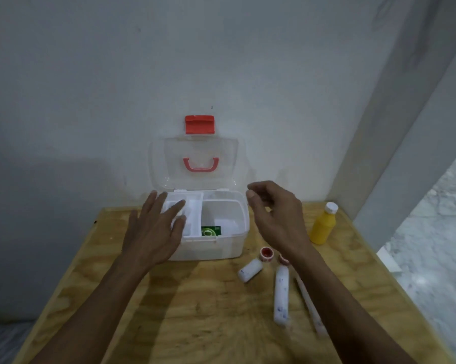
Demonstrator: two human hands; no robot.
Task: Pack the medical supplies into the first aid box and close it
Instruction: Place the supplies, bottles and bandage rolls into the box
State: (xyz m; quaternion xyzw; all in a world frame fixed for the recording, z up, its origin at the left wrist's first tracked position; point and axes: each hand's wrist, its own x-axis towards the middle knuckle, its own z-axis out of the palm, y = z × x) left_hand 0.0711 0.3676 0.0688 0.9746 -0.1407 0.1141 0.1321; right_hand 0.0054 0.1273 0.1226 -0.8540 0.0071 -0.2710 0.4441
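From the head camera, a pale plywood counter (pixel 195 311) with visible grain stands pushed against a plain white wall (pixel 90 74). At the right a white wall or column edge runs down, and beyond it lies a speckled grey floor (pixel 436 245).

The first aid box (pixel 221 248) sits at the back of the counter against the wall, its clear lid (pixel 195 148) standing upright with a red handle (pixel 200 164) and a red latch (pixel 199 124) at the top. Inside, a white divided tray fills the left part, and a green packet (pixel 210 230) lies in the larger right compartment.

The left hand (pixel 156 229) is spread wide and flat, fingers over the box's left compartments, holding nothing. The right hand (pixel 276 216) hovers just right of the box, fingers loosely curled; whether it pinches anything cannot be told.

On the counter to the right stand a yellow bottle (pixel 323 224) with a white cap, and nearer lie a short white bottle (pixel 250 270), a small red cap (pixel 267 254) and a long white tube (pixel 281 295).
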